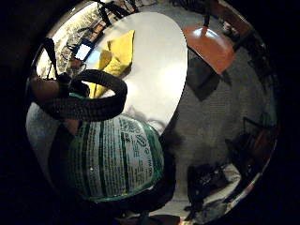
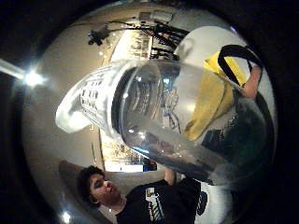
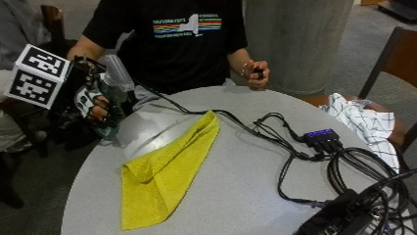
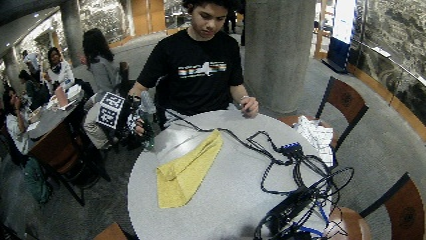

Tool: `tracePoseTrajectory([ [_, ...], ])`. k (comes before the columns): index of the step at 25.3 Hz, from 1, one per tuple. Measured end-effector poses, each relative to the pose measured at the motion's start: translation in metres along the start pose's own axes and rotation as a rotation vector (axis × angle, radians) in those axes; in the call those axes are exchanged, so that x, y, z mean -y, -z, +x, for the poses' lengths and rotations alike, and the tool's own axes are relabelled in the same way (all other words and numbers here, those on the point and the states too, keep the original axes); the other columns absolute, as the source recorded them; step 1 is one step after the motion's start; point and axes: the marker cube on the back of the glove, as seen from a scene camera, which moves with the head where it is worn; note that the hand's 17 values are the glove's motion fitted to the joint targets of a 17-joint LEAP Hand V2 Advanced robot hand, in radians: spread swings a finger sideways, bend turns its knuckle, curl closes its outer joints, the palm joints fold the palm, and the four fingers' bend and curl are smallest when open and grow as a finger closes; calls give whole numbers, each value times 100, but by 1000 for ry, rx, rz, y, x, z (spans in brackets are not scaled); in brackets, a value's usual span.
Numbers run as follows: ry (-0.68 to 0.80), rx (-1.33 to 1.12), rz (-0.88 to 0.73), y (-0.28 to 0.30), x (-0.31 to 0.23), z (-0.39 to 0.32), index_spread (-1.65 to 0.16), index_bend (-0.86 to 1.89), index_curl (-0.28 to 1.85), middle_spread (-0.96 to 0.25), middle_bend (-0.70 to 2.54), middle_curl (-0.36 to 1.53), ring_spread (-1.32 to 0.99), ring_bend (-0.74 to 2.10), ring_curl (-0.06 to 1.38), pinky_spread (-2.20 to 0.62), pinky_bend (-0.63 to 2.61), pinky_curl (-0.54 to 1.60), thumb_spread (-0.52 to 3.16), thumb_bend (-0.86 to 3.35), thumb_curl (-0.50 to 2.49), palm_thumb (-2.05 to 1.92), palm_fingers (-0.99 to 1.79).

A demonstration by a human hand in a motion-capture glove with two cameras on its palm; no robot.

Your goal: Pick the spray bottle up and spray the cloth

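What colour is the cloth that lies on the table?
The cloth is plain yellow, with no pattern; it shows best in the outside view.

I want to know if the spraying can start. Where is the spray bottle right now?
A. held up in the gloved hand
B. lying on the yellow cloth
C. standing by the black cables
A: the gloved right hand grips the spray bottle off the table's edge, apart from the yellow cloth.

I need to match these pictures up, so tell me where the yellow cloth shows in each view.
Little finger palm view: yellow cloth on the table beyond the spray bottle.
Thumb palm view: seen through the bottle.
Outside view: mid-table.
Wide outside view: mid-table.
Shared landmark: round grey table.
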Motion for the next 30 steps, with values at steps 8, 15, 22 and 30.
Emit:
tracePoseTrajectory([
  [8, -95, -165, -159, -8, 6, 6, -19, 18, 49, -7, 32, 48, -8, 31, 39, 0, 44, 32, 48, -4, 64, 101, 121],
  [15, -177, -297, -259, -10, 14, 13, -19, 18, 50, -7, 33, 49, -7, 33, 40, -3, 46, 33, 48, -4, 65, 99, 121],
  [22, -210, -335, -305, -11, 13, 18, -19, 18, 52, -7, 34, 50, -7, 34, 41, -4, 47, 34, 47, -4, 66, 99, 121],
  [30, -201, -336, -331, -16, 9, 20, -19, 18, 53, -7, 34, 50, -7, 35, 41, -5, 48, 34, 48, -3, 67, 98, 121],
])
